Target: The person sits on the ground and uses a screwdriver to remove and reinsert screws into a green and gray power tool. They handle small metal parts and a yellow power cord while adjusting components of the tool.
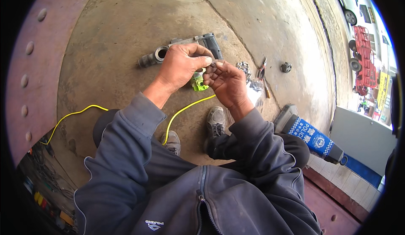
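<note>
Fingertips of the left hand (179,64) and right hand (230,81) meet on a small dark piece (214,63)
The work seems partway through: the grey tool body (185,41), the green housing (199,81) and a round dark part (286,67) lie separately on the concrete floor (139,20), and the small piece, held up, is joined to nothing visible; how much is left cannot be told. Both hands pinch that piece between them, its exact shape too small to make out. The tool body lies partly hidden beyond the left hand, the housing below the gap between the hands, and pliers (262,69) to the right of the right hand
</note>
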`<state>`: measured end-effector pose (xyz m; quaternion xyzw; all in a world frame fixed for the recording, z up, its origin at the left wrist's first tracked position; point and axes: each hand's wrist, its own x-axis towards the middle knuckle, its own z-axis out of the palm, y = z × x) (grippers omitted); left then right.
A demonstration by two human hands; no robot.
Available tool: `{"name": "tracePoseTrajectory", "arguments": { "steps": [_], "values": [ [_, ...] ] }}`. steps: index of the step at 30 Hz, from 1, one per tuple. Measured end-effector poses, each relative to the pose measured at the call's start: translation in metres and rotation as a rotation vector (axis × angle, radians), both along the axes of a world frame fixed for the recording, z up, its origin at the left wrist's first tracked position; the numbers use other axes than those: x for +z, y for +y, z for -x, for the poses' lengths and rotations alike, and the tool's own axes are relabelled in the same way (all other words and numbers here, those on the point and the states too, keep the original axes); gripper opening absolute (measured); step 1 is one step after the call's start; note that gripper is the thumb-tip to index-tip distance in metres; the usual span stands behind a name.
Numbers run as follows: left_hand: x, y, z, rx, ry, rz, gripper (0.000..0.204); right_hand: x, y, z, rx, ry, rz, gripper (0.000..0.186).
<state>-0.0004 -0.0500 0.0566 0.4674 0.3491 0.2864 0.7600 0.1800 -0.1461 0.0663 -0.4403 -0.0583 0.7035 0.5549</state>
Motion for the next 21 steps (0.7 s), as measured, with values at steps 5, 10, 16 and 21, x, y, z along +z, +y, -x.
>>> {"name": "tracePoseTrajectory", "arguments": {
  "steps": [5,10,16,21],
  "values": [
    [-0.003,0.001,0.002,0.015,0.078,-0.130,0.022,0.015,0.011,-0.001,0.101,-0.417,-0.018,0.016],
    [0.006,0.000,0.005,-0.009,0.219,-0.305,0.024,0.017,0.012,-0.005,0.188,-0.543,0.002,0.018],
    [0.003,0.002,0.007,-0.001,0.106,-0.053,0.028,0.021,0.014,0.000,0.142,-0.445,0.053,0.021],
    [-0.001,0.003,0.007,0.018,0.061,-0.014,0.031,0.013,0.013,0.003,0.093,-0.372,0.057,0.023]
  ]
}}
